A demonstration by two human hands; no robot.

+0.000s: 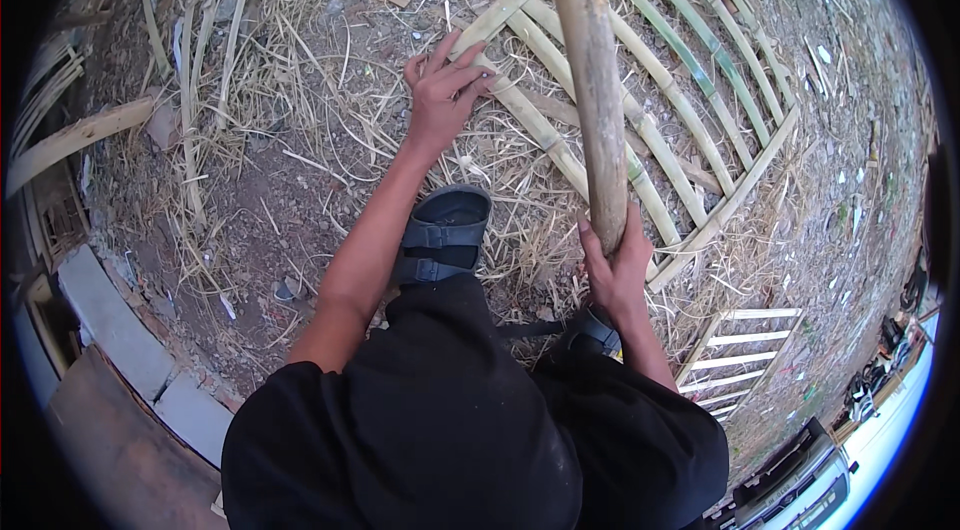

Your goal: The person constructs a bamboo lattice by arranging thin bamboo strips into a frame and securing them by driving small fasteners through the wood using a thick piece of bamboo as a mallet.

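My left hand (445, 95) is at the near left corner of a bamboo lattice panel (720, 215) lying on the ground. Its fingers are bent around the end of a pale bamboo slat (540, 130); whether anything small is pinched there is hard to see. In my right hand (618, 270) is the lower end of a thick, weathered bamboo pole (597, 100). The pole rises past the top edge of the picture and covers part of the panel. Several slats, some greenish, run side by side across the panel.
Bamboo shavings and loose strips (190, 110) litter the dirt. A smaller slatted panel (740, 362) lies at the lower right. Concrete blocks (115, 315) edge the left side beside a brown sheet (130, 440). My sandalled foot (447, 230) is between my arms. A vehicle (800, 485) stands at the lower right.
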